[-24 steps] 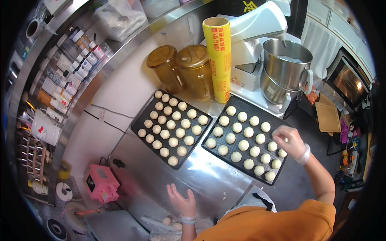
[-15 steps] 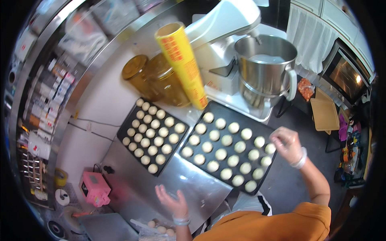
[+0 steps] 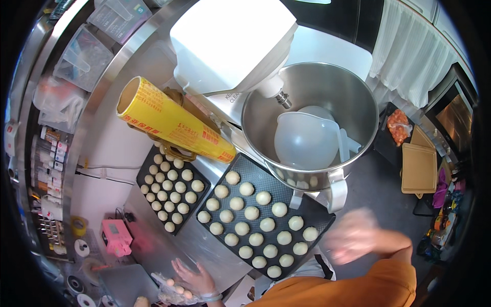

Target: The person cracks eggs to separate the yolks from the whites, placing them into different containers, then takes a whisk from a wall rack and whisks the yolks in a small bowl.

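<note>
My left hand is held with its fingers apart and nothing in it, just above the steel worktop, beside eggs in a clear plastic bag. My right hand is smeared by motion, off the right corner of a large black baking tray; its fingers cannot be made out. Rows of round pale dough balls sit on that tray. To its left lies a smaller black tray with more dough balls, closer together.
Behind the trays stand a white stand mixer and its steel bowl, holding a translucent jug. A yellow film roll leans over the small tray. A pink device is at the left; shelves line the far left.
My view has shifted, so the mixer and bowl look larger and the trays sit lower left. My right hand has left the large tray's right edge and moved down. My left hand stays open.
</note>
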Demonstrator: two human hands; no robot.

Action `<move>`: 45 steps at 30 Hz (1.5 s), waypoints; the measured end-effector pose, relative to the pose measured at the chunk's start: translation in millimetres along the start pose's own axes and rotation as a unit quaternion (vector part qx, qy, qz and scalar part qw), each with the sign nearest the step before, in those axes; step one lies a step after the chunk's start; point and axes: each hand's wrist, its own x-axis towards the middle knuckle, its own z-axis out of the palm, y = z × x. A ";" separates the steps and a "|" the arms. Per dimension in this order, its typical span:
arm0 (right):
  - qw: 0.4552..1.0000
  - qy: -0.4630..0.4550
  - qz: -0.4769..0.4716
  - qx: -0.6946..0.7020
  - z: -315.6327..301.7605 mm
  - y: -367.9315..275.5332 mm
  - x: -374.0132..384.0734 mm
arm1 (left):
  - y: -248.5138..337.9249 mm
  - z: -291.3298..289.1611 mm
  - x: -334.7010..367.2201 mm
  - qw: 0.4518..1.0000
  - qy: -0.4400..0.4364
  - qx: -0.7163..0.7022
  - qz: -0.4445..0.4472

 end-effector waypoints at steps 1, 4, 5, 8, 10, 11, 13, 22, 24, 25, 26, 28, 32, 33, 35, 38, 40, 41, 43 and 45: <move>0.997 0.024 -0.001 -0.074 -39.4 6.2 15.3 | 12.6 -0.3 1.6 1.000 0.013 -0.026 0.005; 0.969 0.039 0.127 -0.207 -75.9 34.2 106.7 | 37.6 12.9 5.1 0.998 -0.005 -0.059 0.006; 0.968 -0.006 0.153 -0.201 -76.6 52.5 134.7 | 39.7 11.4 4.7 0.998 -0.008 -0.055 0.001; 0.857 -0.377 0.275 -0.217 -94.8 123.7 163.2 | 59.7 14.6 9.2 0.995 -0.001 -0.098 0.030; 0.736 -0.570 0.313 -0.189 -87.7 161.0 177.0 | 61.5 15.9 9.6 0.997 0.006 -0.075 0.036; 0.713 -0.627 0.257 -0.180 -80.6 179.8 172.0 | 61.5 18.3 9.3 0.997 0.010 -0.065 0.039; 0.694 -0.640 0.258 -0.205 -60.6 189.9 174.7 | 59.4 20.2 5.0 0.997 0.008 -0.070 0.030; 0.629 -0.587 0.502 -0.091 -26.4 203.4 165.7 | 80.0 21.3 -0.5 0.995 -0.003 -0.095 0.010; 0.594 -0.515 0.617 -0.030 -32.0 207.5 161.4 | 85.1 22.9 0.8 0.994 -0.004 -0.108 0.011; 0.588 -0.498 0.636 -0.030 -35.8 208.6 159.2 | 86.1 26.7 0.9 0.993 -0.003 -0.114 0.013; 0.582 -0.481 0.655 -0.030 -39.6 209.0 157.1 | 86.8 30.7 0.5 0.993 -0.003 -0.120 0.015; 0.582 -0.450 0.677 -0.004 -38.5 207.0 157.8 | 83.0 34.5 -2.0 0.993 0.000 -0.120 0.014; 0.590 -0.429 0.683 0.025 -35.4 202.7 160.6 | 82.1 36.6 -9.7 0.991 -0.002 -0.133 0.006; 0.593 -0.436 0.677 0.018 -34.0 202.1 162.3 | 82.5 36.0 -11.0 0.991 0.000 -0.133 0.008; 0.596 -0.444 0.669 -0.015 -34.0 197.0 163.7 | 83.3 34.2 -13.1 0.991 0.006 -0.132 0.011; 0.635 -0.459 0.620 -0.033 -34.7 192.6 162.5 | 80.6 28.8 -15.3 0.990 -0.001 -0.143 -0.006; 0.658 -0.456 0.597 -0.051 -33.8 193.0 158.4 | 79.3 25.6 -15.8 0.990 0.015 -0.140 0.003; 0.661 -0.449 0.597 -0.069 -31.1 196.3 153.9 | 78.9 24.1 -16.1 0.990 0.022 -0.138 0.008; 0.680 -0.472 0.549 -0.117 -33.0 195.4 153.6 | 77.7 20.0 -16.2 0.989 0.018 -0.147 0.002; 0.701 -0.525 0.449 -0.178 -41.2 189.3 158.7 | 78.9 18.6 -16.6 0.987 0.016 -0.161 -0.001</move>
